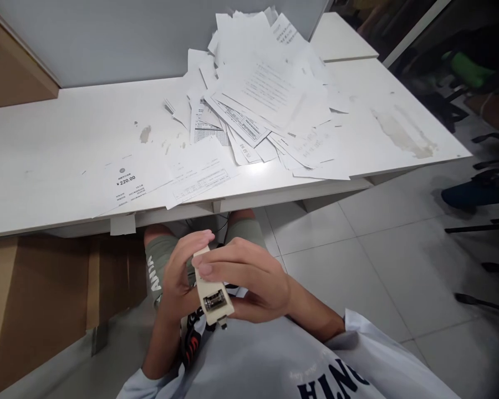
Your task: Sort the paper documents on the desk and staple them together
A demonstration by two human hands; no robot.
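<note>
Above my lap I hold a cream-coloured, narrow plastic device (213, 286) in both hands. Its near end has a cut-out showing dark and shiny metal parts, and a small metal tab juts from the tip. My left hand (182, 270) is curled around its far left side. From the right, my right hand (251, 277) grips it, fingers across the top and thumb low at the side. The device's underside and what kind of tool it is cannot be made out. Both hands are below the table's front edge.
On the white table (87, 133) is a large heap of printed papers (261, 83). A sheet marked 220.00 (127, 183) lies left of it. Cardboard (45, 299) stands beneath the table at left; chair legs (478, 230) are on the floor at right.
</note>
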